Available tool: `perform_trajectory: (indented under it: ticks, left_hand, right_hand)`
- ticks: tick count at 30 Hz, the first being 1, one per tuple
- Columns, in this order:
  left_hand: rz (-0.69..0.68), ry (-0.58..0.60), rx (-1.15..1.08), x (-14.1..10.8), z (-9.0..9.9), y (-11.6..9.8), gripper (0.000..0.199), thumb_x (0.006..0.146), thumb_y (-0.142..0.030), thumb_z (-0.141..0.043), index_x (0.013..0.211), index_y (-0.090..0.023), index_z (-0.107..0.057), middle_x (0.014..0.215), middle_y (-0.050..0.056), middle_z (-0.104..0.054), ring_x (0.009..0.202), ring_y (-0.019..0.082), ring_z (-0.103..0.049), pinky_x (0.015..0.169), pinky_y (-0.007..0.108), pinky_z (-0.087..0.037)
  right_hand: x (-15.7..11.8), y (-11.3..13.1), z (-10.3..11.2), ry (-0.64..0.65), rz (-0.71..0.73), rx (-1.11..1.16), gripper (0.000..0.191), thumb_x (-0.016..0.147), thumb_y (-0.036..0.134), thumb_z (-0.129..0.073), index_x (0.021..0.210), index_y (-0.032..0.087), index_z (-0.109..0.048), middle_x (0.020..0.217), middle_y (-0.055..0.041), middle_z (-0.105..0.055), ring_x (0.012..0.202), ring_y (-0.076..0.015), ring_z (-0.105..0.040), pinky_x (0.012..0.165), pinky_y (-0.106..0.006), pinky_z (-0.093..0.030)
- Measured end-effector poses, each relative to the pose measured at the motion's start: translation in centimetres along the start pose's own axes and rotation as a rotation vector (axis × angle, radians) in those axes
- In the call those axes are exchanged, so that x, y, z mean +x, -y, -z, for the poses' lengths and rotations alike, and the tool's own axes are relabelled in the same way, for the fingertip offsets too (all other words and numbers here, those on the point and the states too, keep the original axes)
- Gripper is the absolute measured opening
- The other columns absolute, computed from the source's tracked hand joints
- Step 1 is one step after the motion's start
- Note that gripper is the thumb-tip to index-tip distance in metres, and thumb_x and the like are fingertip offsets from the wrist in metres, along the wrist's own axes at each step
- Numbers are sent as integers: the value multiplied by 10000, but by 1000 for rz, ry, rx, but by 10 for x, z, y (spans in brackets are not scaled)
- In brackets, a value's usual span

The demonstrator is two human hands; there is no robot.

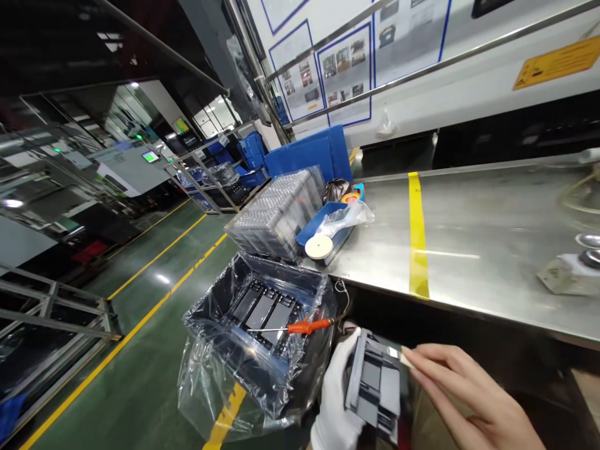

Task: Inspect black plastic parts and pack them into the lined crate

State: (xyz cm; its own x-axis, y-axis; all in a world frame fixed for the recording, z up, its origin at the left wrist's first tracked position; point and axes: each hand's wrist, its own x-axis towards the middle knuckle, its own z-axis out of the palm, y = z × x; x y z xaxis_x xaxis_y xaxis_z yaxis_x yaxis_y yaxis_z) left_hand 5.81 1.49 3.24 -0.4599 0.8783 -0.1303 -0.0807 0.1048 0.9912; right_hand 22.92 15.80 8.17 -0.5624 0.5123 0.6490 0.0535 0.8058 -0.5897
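Note:
My left hand (338, 390), in a white glove, is wrapped round a dark grey moulded plastic part (375, 387) with raised ribs and recessed panels. The part is held tilted in front of the bench edge. At its upper right corner, the thumb and fingers of my right hand (469, 390), bare, are pinched together. A small pale tip shows at the fingertips, too small to name. Left of the hands, an orange-handled tool with a thin metal shaft (309, 325) lies across a bag-lined bin (253, 356) holding several similar dark parts (261, 310).
A steel bench (469, 237) with a yellow tape strip (419, 237) runs to the right. On it are a blue tray (312, 229), a cream disc (319, 247) and a metal-topped container (572, 272). Stacked clear trays (276, 209) stand behind the bin.

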Motion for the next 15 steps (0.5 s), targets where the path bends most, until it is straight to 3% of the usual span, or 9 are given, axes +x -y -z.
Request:
perform_trajectory:
  ticks: [6,10,13,15]
  left_hand:
    - [-141,-182,266,-29,3,-5,672,907,-413,-739,1549,-346,-552,1681,39,-453,1590,406,-325,1372,548,-154]
    - [-270,-234,419,-33,1,-13,637,939,-336,-701,1557,-319,-548,1632,72,-516,1513,398,-449,1356,553,-195]
    - [-333,-124,412,-21,6,-22,642,908,-364,-738,1528,-299,-584,1544,99,-606,1412,396,-555,1299,546,-331]
    - [-279,16,396,-12,9,-29,532,921,-422,-717,1434,-291,-675,1377,104,-718,1282,373,-647,1220,509,-442]
  right_hand:
    - [-1,-10,13,104,-54,-34,276,1029,263,-617,1286,320,-702,1080,-21,-724,937,-117,-744,826,-146,-611]
    - [7,-7,22,37,22,-6,199,1030,287,-604,1129,294,-776,989,-9,-766,854,-94,-766,807,-84,-573]
    - [13,-6,22,-8,-112,81,246,1017,417,-627,942,273,-813,886,-17,-788,769,-113,-776,756,-73,-561]
    - [13,-6,20,130,-382,263,428,984,601,-623,820,241,-786,805,-41,-768,738,-154,-766,693,-127,-589]
